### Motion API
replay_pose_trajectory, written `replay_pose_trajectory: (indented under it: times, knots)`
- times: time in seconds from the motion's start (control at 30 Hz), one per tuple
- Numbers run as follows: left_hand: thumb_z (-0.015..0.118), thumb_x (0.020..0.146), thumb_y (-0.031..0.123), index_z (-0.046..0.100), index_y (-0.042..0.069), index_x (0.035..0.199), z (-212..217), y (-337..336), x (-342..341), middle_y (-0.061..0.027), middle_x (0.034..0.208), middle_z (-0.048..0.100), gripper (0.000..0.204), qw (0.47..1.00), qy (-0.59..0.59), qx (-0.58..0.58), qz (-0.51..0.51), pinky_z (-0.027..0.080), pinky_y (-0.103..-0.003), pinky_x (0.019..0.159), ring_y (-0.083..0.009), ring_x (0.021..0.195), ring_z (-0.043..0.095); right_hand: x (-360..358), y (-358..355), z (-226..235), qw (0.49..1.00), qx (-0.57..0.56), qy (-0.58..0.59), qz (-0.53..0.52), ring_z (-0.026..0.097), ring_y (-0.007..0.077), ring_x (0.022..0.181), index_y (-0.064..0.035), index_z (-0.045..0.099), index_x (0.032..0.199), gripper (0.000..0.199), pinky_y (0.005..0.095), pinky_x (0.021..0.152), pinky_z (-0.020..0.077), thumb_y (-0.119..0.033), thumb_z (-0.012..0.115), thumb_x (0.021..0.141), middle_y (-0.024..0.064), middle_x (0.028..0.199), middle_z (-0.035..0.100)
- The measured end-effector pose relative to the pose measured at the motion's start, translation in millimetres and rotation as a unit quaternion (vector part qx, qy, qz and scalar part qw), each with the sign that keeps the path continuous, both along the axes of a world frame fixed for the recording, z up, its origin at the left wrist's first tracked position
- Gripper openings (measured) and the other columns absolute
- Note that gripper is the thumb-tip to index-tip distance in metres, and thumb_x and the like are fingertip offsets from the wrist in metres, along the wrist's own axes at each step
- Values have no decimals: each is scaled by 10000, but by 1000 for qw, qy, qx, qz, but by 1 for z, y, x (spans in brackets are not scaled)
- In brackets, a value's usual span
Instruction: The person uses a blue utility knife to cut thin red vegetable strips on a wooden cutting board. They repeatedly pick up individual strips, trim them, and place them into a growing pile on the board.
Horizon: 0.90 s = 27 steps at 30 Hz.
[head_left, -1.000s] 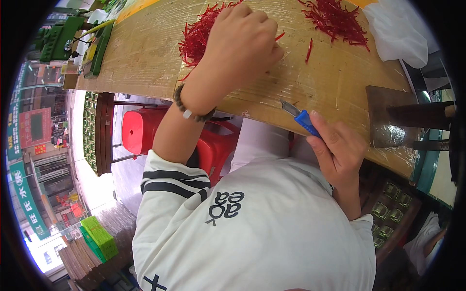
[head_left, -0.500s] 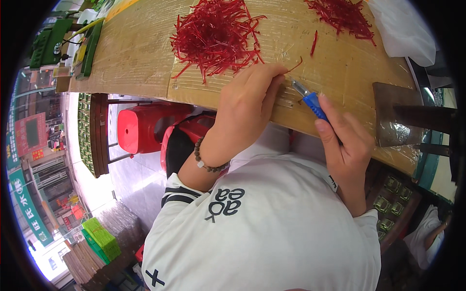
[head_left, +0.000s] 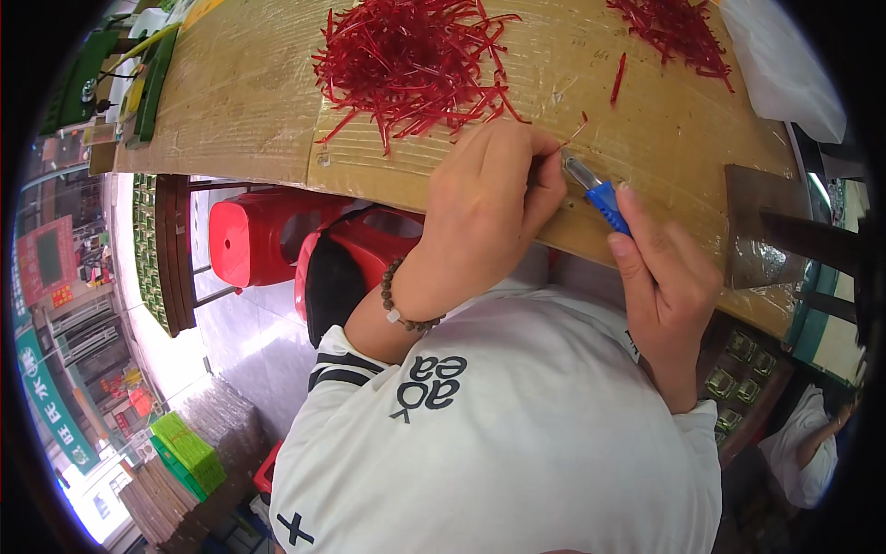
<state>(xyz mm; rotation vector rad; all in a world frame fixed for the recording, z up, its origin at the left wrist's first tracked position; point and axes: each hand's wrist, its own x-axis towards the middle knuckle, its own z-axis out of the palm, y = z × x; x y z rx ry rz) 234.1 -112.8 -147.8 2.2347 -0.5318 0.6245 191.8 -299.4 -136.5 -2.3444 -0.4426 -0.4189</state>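
Note:
My left hand rests on the near edge of the cardboard-covered table, its fingers pinching a thin red strip. A beaded bracelet circles that wrist. In my right hand is a small blue-handled knife, blade tip touching the strip beside my left fingers. A big heap of thin red strips lies just beyond my left hand. A smaller heap lies at the far right, with one loose strip near it.
Two red plastic stools stand under the table at the left. A white bag lies at the table's far right, a dark metal block at its right edge. Green bundles sit on the floor, and another person is at the lower right.
My left hand has drawn back from the large red heap to the table's near edge with one strip. My right hand brought the knife up to meet it.

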Motion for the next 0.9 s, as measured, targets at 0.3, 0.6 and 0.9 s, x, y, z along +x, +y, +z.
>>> replay_pose_trajectory:
  times: [0.3,0.6,0.9]
  knots:
    - [693,735,-53,576,10,849,-1,-1,1,-104,725,590,176,1000,-14,25,-9,473,-315,567,-242,630,589,-1,2,4,998,-64,7,-8,438,183,494,-96,689,1164,347,325,472,367,-131,717,819,51,616,441]
    - [652,792,-32,545,-1,835,-4,11,-7,-95,713,595,120,997,62,-46,-11,442,-292,534,-175,590,557,1,8,-1,993,-99,-23,-64,444,177,519,-73,674,1185,324,318,492,369,-90,683,861,76,622,458]
    - [647,842,10,615,20,871,15,1,8,-66,728,624,44,993,108,-25,-32,475,-289,598,-169,641,596,-1,-10,-15,988,118,-92,42,465,196,489,-86,687,1171,381,328,469,395,-136,738,796,55,625,524]
